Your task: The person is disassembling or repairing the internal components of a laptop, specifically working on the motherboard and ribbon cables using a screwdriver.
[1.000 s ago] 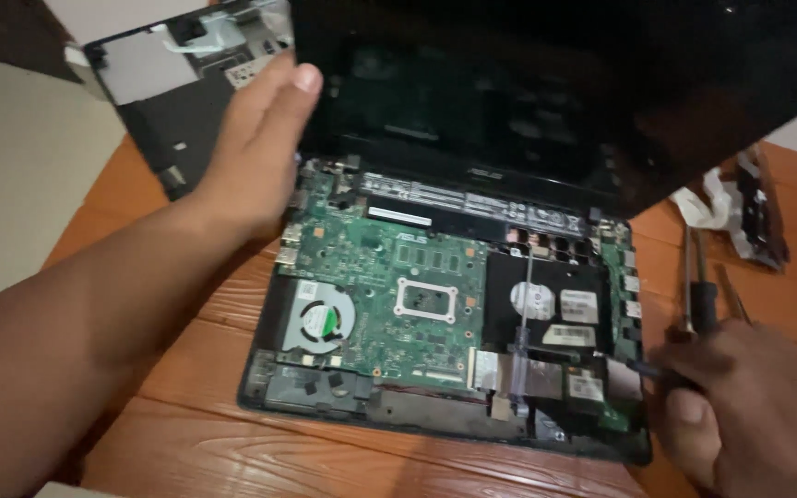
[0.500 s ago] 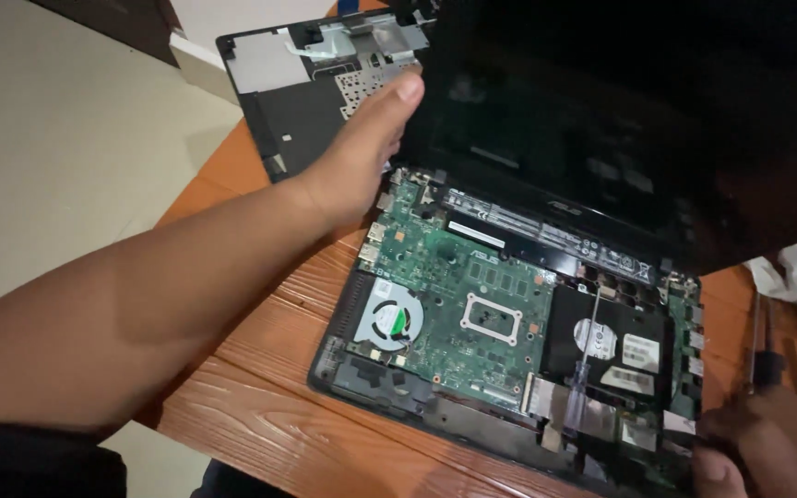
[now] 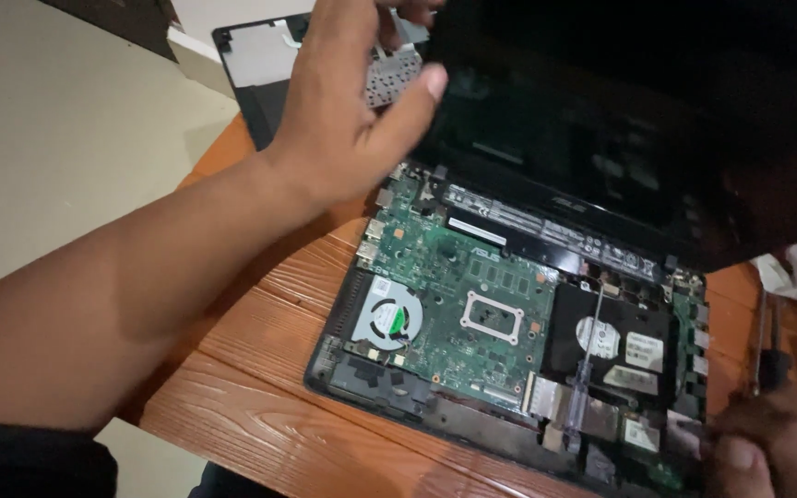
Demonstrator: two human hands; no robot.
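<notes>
Basically an opened laptop [image 3: 509, 369] lies on the orange wood-grain counter [image 3: 260, 369], bottom shell holding a green circuit board [image 3: 472, 295], a round fan [image 3: 387, 318] at its left and a black drive [image 3: 611, 346] at its right. Left hand [image 3: 352, 111] spread wide, thumb against the dark glossy screen [image 3: 629, 120]. Right hand [image 3: 767, 452] at the laptop's right corner, grip unclear. Black keyboard panel [image 3: 260, 74] behind.

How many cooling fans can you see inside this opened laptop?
1. The round cooling fan sits at the near-left corner of the green circuit board, below the left hand. The raised screen may hide others.
</notes>
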